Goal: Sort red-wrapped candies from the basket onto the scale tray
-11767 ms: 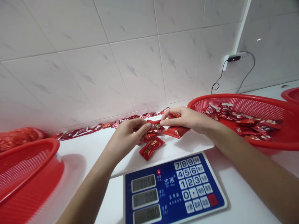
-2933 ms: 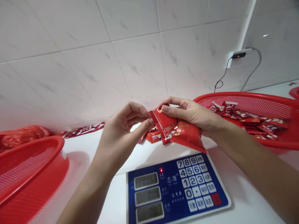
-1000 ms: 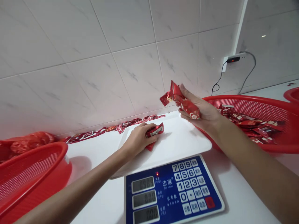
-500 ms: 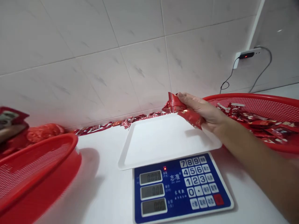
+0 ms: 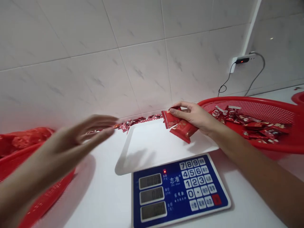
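With our right hand [image 5: 197, 115] we pinch at least two red packets [image 5: 184, 129] between thumb and fingers, above the right half of the white pan [image 5: 147, 142]; whether a lower corner touches it, we cannot tell. Our left hand [image 5: 80, 136], blurred, is loosely open beyond the pan's left edge, and we see nothing in it. To do this well, we think the grip should be light, not crushing the wrappers, and neither wrist nor fingers should lean on the pan, because pressure would probably disturb the reading. More packets [image 5: 135, 122] lie along the far edge of the worktop [image 5: 104, 190]. On the blue scale panel [image 5: 174, 202] we read the brand 志准, with ®, the number keys, and 计数, 取样, 动态 in the bottom row; beside the lowest display [image 5: 153, 211] stands 金额 (元). The displayed digits are too dim, and the wrappers' gold print too small, for sure reading.
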Tool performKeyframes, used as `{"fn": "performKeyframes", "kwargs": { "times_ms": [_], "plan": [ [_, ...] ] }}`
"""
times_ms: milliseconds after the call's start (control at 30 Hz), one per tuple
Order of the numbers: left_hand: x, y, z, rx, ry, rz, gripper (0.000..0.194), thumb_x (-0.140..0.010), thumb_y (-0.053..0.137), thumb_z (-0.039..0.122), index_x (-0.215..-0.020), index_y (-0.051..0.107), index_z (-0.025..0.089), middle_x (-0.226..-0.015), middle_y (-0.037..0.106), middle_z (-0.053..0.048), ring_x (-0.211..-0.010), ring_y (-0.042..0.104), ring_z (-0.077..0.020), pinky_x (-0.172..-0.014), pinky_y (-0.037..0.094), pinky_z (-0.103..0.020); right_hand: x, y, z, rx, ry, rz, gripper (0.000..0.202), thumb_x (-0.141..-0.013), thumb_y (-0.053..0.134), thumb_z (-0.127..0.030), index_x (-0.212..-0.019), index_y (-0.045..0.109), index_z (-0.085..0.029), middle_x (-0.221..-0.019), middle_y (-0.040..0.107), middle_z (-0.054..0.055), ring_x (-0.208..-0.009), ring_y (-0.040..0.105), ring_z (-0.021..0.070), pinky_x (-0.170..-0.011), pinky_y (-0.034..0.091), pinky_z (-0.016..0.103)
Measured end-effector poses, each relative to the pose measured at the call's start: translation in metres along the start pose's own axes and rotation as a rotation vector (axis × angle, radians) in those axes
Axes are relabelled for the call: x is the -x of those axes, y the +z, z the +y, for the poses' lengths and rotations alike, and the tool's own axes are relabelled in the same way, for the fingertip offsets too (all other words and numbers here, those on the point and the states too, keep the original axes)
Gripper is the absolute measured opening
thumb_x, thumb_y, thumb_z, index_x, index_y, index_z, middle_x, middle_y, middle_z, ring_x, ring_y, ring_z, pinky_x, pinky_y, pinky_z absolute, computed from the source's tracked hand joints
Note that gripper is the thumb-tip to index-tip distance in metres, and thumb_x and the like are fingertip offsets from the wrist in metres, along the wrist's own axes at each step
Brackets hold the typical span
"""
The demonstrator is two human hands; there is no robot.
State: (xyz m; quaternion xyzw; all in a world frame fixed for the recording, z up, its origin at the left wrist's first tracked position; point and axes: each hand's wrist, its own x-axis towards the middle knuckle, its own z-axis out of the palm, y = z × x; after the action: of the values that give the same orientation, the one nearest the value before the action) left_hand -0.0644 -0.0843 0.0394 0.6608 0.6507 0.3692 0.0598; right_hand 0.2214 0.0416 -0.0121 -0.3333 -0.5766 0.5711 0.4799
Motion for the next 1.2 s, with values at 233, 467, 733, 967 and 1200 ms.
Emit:
{"fn": "performKeyframes", "kwargs": {
  "times_ms": [233, 467, 733, 967, 1200],
  "plan": [
    [-0.023, 0.095, 0.075, 0.195, 0.171, -0.277, 0.091, -0.076, 0.078, 0.064, -0.152, 0.043, 0.029, -0.146, 0.061, -0.017, -0.119, 0.068, -0.0390, -0.092, 0.059, -0.050, -0.003, 0.003, 0.005, -0.079, -0.263, 0.155, 0.029, -0.079, 0.086, -0.041, -0.090, 0.068, -0.020, -0.078, 0.070, 0.000, -0.065, 0.067, 0.0130, -0.054, 0.056, 0.023],
    [-0.024, 0.119, 0.057, 0.586, 0.065, -0.499, 0.062, -0.086, 0.076, 0.042, -0.139, 0.049, 0.023, -0.107, 0.077, -0.008, -0.092, 0.075, -0.0246, -0.082, 0.061, -0.038, -0.003, 0.013, 0.011, -0.112, -0.418, 0.160, 0.041, -0.075, 0.084, -0.055, -0.094, 0.067, -0.023, -0.095, 0.071, 0.002, -0.089, 0.069, 0.0179, -0.075, 0.058, 0.031],
    [-0.033, 0.100, 0.041, 0.461, 0.056, -0.524, 0.041, -0.085, 0.074, 0.033, -0.120, 0.056, 0.022, -0.099, 0.079, -0.006, -0.092, 0.076, -0.0251, -0.081, 0.059, -0.040, 0.002, 0.017, 0.008, -0.164, -0.133, 0.179, 0.023, -0.092, 0.071, -0.045, -0.100, 0.063, -0.025, -0.088, 0.069, -0.002, -0.071, 0.066, 0.0137, -0.059, 0.052, 0.026],
    [-0.032, 0.110, 0.049, 0.588, -0.062, -0.555, 0.051, -0.073, 0.087, 0.036, -0.111, 0.057, 0.018, -0.075, 0.076, -0.003, -0.075, 0.074, -0.0220, -0.071, 0.060, -0.034, 0.002, 0.025, 0.022, 0.011, -0.198, 0.143, 0.023, -0.096, 0.065, -0.045, -0.099, 0.061, -0.023, -0.090, 0.067, 0.000, -0.063, 0.059, 0.0100, -0.050, 0.043, 0.021],
    [-0.036, 0.113, 0.046, 0.728, -0.036, -0.560, 0.045, -0.075, 0.087, 0.049, -0.102, 0.074, 0.016, -0.099, 0.079, -0.011, -0.088, 0.075, -0.0233, -0.079, 0.062, -0.034, 0.000, 0.022, 0.022, -0.007, -0.308, 0.140, 0.025, -0.094, 0.067, -0.047, -0.098, 0.061, -0.024, -0.097, 0.068, 0.001, -0.080, 0.064, 0.0131, -0.061, 0.050, 0.023]
  ]
}}
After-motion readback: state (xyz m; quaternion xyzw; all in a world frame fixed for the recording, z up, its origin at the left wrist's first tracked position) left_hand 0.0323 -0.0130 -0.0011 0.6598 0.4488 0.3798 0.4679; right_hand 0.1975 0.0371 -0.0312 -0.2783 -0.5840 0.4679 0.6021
